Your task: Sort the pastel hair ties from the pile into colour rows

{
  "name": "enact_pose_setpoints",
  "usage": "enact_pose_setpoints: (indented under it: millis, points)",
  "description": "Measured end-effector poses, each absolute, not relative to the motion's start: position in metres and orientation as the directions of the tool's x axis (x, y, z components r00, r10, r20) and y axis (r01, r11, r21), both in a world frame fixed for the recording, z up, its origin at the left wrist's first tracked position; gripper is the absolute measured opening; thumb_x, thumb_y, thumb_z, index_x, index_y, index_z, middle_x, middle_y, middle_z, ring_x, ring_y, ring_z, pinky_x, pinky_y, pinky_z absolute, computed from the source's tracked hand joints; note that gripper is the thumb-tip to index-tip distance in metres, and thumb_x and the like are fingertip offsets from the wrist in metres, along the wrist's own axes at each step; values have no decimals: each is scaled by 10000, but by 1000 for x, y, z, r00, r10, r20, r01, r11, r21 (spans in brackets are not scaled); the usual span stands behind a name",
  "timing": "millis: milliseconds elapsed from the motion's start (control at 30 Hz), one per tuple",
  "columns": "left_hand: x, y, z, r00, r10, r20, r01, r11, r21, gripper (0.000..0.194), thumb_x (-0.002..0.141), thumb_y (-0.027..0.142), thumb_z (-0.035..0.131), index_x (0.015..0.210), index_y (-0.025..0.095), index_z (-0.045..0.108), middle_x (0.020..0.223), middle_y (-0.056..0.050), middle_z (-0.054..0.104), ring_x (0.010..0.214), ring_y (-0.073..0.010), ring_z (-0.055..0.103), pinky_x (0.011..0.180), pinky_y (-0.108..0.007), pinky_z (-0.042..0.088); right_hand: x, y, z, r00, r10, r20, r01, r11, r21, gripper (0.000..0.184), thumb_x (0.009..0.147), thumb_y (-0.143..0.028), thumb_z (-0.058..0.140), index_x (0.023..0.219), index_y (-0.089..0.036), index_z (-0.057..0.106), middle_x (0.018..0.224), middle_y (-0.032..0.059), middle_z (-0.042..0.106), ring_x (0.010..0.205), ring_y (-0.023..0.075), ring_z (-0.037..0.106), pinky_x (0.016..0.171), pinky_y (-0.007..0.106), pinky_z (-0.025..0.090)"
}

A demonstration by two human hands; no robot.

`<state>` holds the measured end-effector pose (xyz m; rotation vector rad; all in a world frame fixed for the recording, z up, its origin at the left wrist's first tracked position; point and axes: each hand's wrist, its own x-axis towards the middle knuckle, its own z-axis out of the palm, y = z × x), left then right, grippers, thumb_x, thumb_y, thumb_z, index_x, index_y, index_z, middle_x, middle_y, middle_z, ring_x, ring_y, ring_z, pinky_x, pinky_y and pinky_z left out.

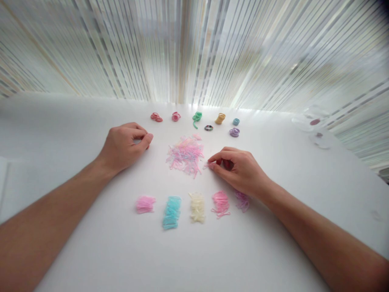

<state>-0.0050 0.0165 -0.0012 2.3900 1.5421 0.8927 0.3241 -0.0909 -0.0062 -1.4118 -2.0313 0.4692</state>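
Now, closest to you, 5 flat strips of tiny elastic hair bands [172,212] lie in a row on the white desk [60,129]: pink, aqua, cream, pink and mauve, the last just touching your right hand [238,172]. The fingers [214,157] of that hand are pinching a few pale pink bands [208,165] at the edge of the loose pastel pile [185,155]; keep the pinch low and light so neighbouring loops don't drag along. Your left hand [126,147] rests beside the pile, its fingers [142,140] curled and pressed together; I cannot tell if they hold anything. Beyond, 7 small coiled bundles of bands [208,127] sit in a loose group, with a blurred clear glass object [313,121] off to the right and a striped curtain [194,48] behind.
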Motion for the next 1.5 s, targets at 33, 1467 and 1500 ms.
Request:
enact_pose_setpoints:
  millis: [33, 1467, 1500]
  points:
    - [-5, 16, -1, 290, 872, 395, 776, -456, 436, 412, 949, 493, 558, 645, 244, 683, 964, -52, 818, 933, -245, 755, 973, -396, 546, 324, -91, -6, -244, 929, 278, 710, 366, -601, 170, 981, -212, 711, 987, -176, 878, 827, 34, 726, 624, 121, 551, 654, 284, 472]
    - [-12, 22, -7, 295, 855, 427, 769, -478, 425, 384, 956, 448, 585, 691, 224, 749, 929, -56, 813, 876, -211, 755, 908, -346, 559, 346, -73, -14, -178, 963, 203, 639, 270, -721, 283, 889, -429, 722, 909, -197, 883, 793, 64, 761, 645, 173, 555, 648, 348, 437]
    - [-12, 22, -7, 296, 853, 430, 769, -480, 422, 376, 958, 444, 588, 710, 220, 759, 924, -59, 811, 870, -211, 752, 888, -344, 559, 347, -73, -13, -175, 963, 205, 641, 269, -719, 282, 886, -434, 722, 904, -201, 880, 786, 62, 760, 645, 176, 558, 649, 351, 439]
